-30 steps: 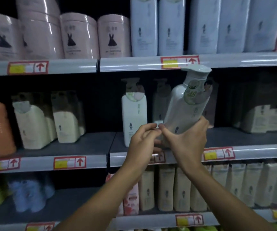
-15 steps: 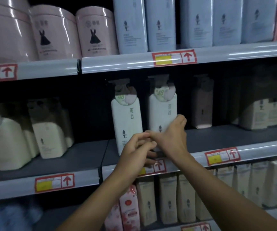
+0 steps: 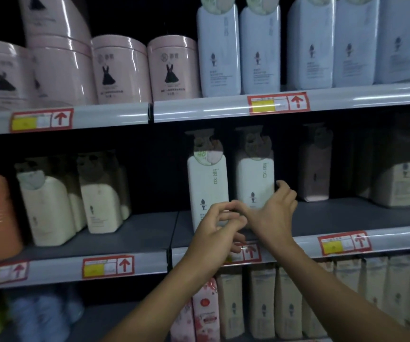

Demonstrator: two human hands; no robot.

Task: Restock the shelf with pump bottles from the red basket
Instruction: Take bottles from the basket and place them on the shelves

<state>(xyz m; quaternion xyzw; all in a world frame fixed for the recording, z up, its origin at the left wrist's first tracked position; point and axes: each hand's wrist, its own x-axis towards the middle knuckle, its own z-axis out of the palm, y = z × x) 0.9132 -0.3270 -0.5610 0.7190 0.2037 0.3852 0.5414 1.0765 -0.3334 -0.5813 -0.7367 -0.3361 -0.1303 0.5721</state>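
1. The white pump bottle (image 3: 255, 178) stands upright on the shelf (image 3: 347, 215), just behind the right hand (image 3: 273, 211) (fingers spread, barely touching it).
2. The left hand (image 3: 213, 228) is half curled, holding nothing.

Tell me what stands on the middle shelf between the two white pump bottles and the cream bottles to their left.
Nothing: the head view shows bare grey shelf there.

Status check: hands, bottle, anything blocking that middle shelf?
Right hand open around newly placed pump bottle, bottle upright on middle shelf. Left hand empty, fingers curled, in front of neighbouring bottle. Nothing in the way.
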